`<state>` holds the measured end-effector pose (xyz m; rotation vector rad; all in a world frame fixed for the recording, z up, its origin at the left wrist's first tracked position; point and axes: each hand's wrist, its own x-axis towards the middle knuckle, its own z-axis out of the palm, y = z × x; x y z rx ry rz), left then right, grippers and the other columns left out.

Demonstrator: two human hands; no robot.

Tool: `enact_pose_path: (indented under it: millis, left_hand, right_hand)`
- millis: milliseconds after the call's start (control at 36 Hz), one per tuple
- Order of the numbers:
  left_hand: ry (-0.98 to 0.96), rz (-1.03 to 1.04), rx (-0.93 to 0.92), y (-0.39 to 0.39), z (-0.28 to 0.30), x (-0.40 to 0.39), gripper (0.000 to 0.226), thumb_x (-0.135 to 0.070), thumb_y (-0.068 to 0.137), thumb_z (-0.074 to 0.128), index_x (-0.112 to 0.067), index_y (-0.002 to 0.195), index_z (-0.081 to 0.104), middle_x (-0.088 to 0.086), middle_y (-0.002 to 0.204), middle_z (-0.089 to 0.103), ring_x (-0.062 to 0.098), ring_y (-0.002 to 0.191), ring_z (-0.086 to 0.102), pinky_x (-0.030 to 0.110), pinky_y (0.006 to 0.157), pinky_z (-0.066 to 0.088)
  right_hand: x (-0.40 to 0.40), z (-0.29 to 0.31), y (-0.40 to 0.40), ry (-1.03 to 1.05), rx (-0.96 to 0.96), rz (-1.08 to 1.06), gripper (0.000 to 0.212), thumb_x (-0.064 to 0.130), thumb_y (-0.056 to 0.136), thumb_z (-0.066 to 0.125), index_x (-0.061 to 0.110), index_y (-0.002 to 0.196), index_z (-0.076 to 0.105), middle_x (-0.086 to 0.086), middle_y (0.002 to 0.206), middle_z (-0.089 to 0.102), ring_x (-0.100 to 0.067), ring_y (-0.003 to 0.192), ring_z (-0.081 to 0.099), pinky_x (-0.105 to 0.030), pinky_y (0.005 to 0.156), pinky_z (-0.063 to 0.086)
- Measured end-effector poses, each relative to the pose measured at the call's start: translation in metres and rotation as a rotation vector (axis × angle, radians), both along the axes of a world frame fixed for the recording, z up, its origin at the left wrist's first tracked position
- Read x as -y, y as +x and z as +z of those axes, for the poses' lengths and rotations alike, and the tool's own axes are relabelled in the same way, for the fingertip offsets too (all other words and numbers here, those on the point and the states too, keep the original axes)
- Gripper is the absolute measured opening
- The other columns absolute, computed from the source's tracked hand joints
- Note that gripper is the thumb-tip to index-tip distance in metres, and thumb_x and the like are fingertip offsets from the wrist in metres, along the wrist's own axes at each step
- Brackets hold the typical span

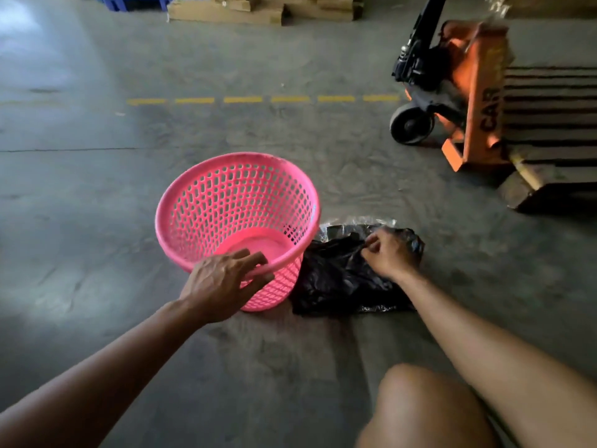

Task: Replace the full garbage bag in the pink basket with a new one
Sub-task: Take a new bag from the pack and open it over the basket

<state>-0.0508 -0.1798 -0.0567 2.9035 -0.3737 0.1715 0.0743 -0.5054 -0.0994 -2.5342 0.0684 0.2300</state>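
Note:
The pink basket (200, 202), a perforated plastic tub, stands upright on the concrete floor with nothing inside it. My left hand (223, 282) rests on its near rim, fingers spread over the edge. To the right of the basket lies a crumpled black garbage bag (332, 279) on a clear plastic wrapper. My right hand (392, 252) pinches the upper part of that black bag with thumb and fingers.
An orange pallet jack (465, 92) with a wooden pallet (549, 130) stands at the right. A dashed yellow line (265, 99) crosses the floor behind the basket. Cardboard stacks (258, 9) lie at the far back. My bare knee (423, 412) is at the bottom right.

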Motion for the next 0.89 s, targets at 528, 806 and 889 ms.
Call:
enact_pose_path:
  millis: [528,806,889]
  left_hand:
    - [0.009,0.058,-0.041,-0.003,0.001,0.001,0.040,-0.069,0.098,0.036,-0.040,0.105,0.061,-0.012,0.089,0.057,0.011,0.082,0.067,0.034,0.062,0.047]
    - [-0.036,0.053,-0.015,-0.011,0.006,-0.018,0.037,-0.069,0.098,0.037,-0.042,0.107,0.060,-0.013,0.090,0.058,0.009,0.081,0.067,0.032,0.059,0.041]
    - [-0.002,0.008,-0.010,-0.008,0.001,-0.010,0.039,-0.070,0.098,0.036,-0.039,0.100,0.059,-0.011,0.086,0.057,0.011,0.081,0.066,0.033,0.061,0.043]
  right_hand:
    - [0.010,-0.126,0.009,-0.609,-0.122,0.466,0.041,0.016,0.086,0.051,0.029,0.125,0.058,0.000,0.122,0.063,-0.024,0.117,0.061,-0.045,0.105,0.034]
    - [0.027,-0.015,0.033,-0.029,0.036,-0.210,0.011,0.019,0.081,0.062,0.015,0.086,0.071,-0.020,0.096,0.074,-0.041,0.097,0.068,-0.037,0.078,0.051]
    - [0.023,0.037,0.038,0.088,0.174,-0.287,0.024,0.014,0.085,0.062,0.010,0.104,0.076,-0.020,0.106,0.074,-0.038,0.105,0.067,-0.034,0.082,0.049]
